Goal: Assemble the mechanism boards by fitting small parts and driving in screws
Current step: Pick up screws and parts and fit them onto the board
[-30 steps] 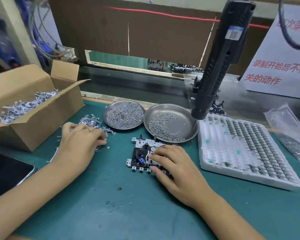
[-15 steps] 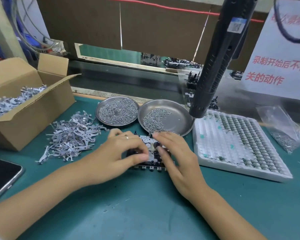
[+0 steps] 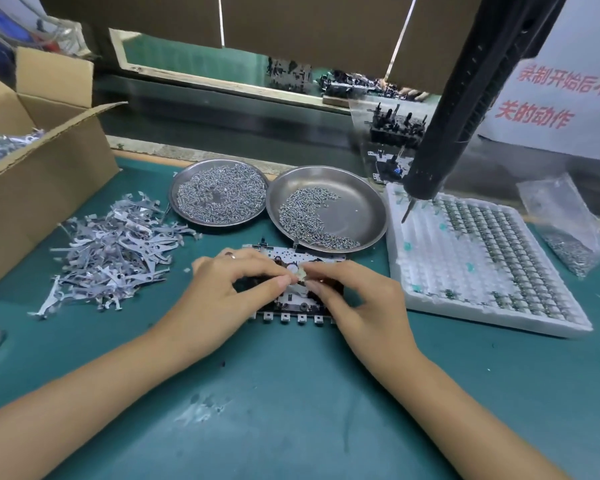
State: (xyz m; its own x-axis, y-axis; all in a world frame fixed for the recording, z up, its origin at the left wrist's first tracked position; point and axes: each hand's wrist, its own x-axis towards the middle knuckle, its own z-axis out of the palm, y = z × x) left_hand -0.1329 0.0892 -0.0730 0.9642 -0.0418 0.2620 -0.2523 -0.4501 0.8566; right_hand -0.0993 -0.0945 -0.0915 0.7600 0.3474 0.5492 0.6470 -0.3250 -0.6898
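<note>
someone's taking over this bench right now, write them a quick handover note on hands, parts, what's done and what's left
Left hand: thumb and fingers pinch a small pale part over the board.
Right hand: fingertips meet the same part from the other side.
Black-and-white mechanism board: flat on the green mat, in front of the two round steel dishes of screws.
Pile of grey stamped metal levers: left of the board. White foam tray of small round parts: right.
Black hanging electric screwdriver: untouched.
Done: board laid out. Left: seat the part, drive screws.
</note>
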